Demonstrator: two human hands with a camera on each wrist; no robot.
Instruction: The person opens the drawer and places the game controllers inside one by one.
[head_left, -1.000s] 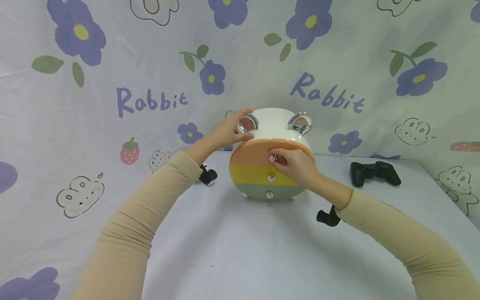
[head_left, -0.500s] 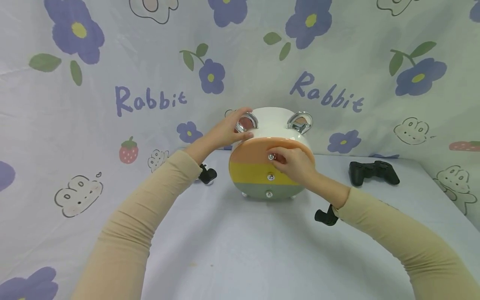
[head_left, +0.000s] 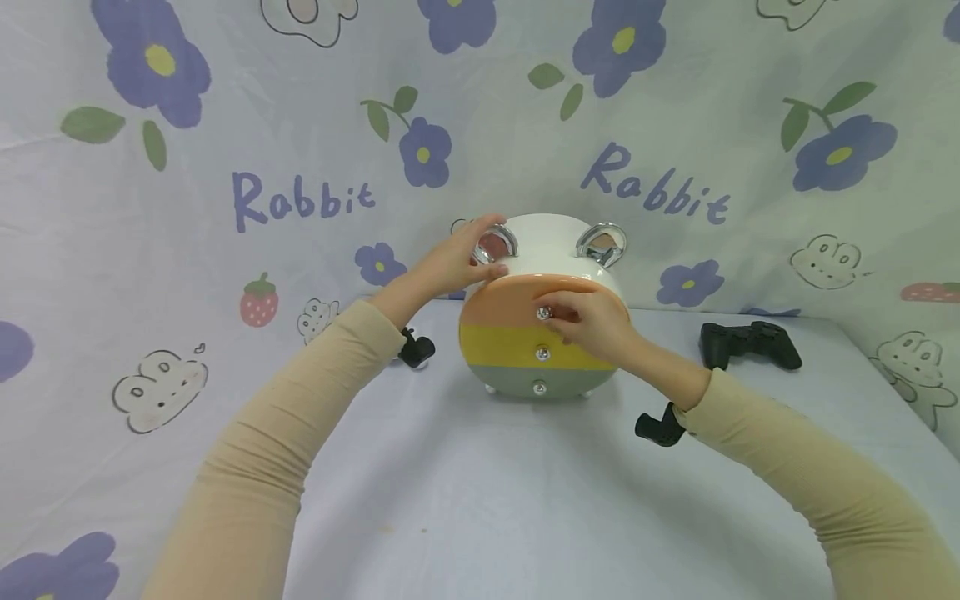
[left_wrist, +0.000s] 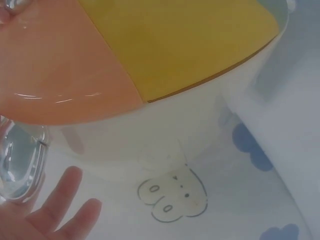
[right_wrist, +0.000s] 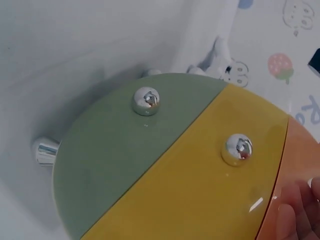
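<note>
Purple "Rabbit" lettering (head_left: 302, 200) twice on floral backdrop cloth (head_left: 495, 150).

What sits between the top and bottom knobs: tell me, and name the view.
The middle knob, on the yellow band, sits between the top knob and bottom knob; the head view shows it.

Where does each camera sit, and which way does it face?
Head: worn on the head, looking forward and down at the striped cabinet; beige sleeves, left hand and right hand show.
Left wrist: worn there, looking at the cabinet's front and side, near a silver handle; the left hand's fingers show, lower left.
Right wrist: worn there, facing the cabinet's front and silver knobs; the right hand's fingers show, lower right.
Both wrist views share the cabinet's orange, yellow and green bands.
</note>
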